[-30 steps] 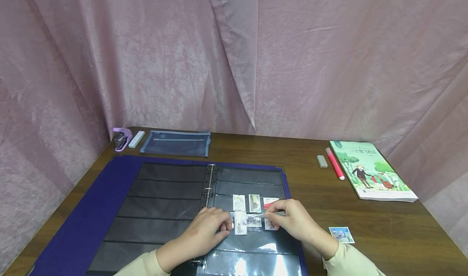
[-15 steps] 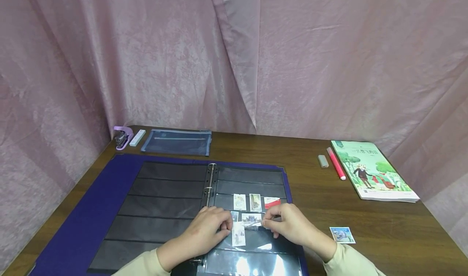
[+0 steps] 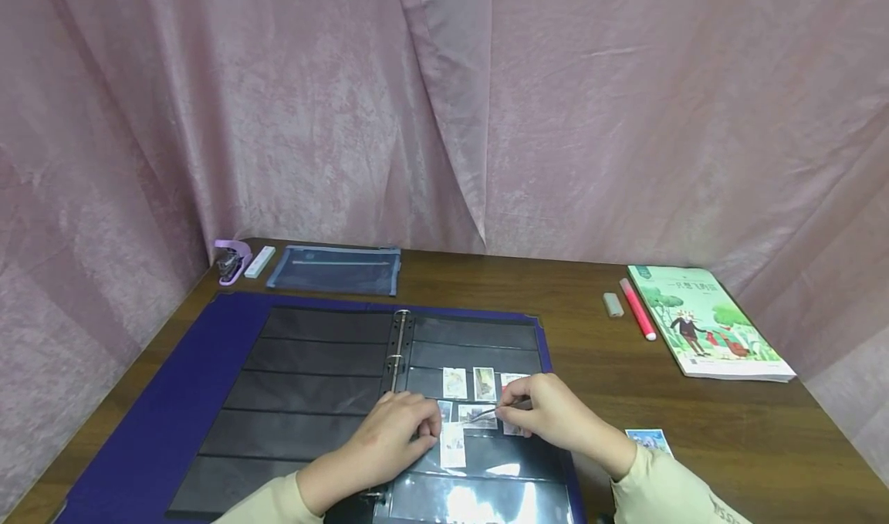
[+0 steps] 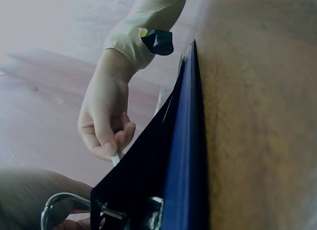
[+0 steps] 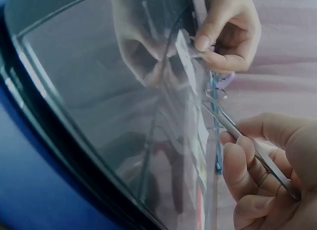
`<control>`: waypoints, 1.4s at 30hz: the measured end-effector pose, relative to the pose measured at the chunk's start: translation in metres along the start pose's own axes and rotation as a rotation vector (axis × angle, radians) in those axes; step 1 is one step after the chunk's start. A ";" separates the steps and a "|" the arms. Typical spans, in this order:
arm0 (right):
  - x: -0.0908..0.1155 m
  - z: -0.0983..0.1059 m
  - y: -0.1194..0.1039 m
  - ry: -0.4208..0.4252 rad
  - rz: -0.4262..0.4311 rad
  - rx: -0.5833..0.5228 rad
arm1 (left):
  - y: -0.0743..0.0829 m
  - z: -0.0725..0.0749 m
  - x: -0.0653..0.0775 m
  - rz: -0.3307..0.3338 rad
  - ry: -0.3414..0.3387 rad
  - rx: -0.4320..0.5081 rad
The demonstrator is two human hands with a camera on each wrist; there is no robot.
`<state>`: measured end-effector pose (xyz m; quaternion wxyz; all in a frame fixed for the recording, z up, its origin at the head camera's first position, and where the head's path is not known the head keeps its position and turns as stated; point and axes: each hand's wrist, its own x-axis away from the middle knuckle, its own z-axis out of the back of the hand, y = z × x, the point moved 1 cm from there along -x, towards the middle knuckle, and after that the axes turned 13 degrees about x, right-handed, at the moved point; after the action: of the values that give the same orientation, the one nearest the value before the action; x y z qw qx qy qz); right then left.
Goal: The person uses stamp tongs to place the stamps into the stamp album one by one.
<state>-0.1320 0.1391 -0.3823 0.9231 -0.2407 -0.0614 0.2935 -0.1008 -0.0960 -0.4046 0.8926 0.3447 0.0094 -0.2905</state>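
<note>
In the head view my left hand (image 3: 403, 434) rests at the album page (image 3: 430, 462), left of the stamps. In the right wrist view its thumb and index finger pinch the edge of the clear pocket film (image 5: 198, 54). My right hand (image 3: 549, 414) holds metal tweezers (image 5: 262, 158), their tips over a stamp with a building print (image 3: 475, 421). A pale upright stamp (image 3: 453, 447) lies just below that row, overlapping the pocket edge. Above, another row holds stamps (image 3: 485, 383); my right hand partly covers the red one (image 3: 510, 379).
The blue ring binder (image 3: 167, 400) lies open. A blue stamp (image 3: 647, 440) sits on the table, partly behind the right sleeve. Behind are a stapler (image 3: 234, 262), a white box (image 3: 260, 262) and a zip pouch (image 3: 333, 271); right, an eraser (image 3: 613, 305), a pink marker (image 3: 637, 309) and a book (image 3: 704, 323).
The pale stamp shifted down the page between the first two frames and lies still since. My right hand moved down with the tweezers, then slightly up again. My left hand stays in place.
</note>
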 end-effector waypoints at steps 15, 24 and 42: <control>-0.004 -0.004 -0.004 -0.053 0.011 0.031 | 0.000 0.001 0.000 -0.018 0.010 -0.012; -0.002 0.001 -0.007 -0.057 0.048 0.058 | 0.000 0.000 0.001 -0.018 0.016 -0.014; 0.004 0.013 0.002 -0.067 0.054 -0.031 | 0.000 0.001 0.000 -0.023 0.015 -0.012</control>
<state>-0.1330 0.1483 -0.3726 0.9085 -0.2466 -0.0901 0.3250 -0.1006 -0.0968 -0.4041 0.8911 0.3415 0.0218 -0.2982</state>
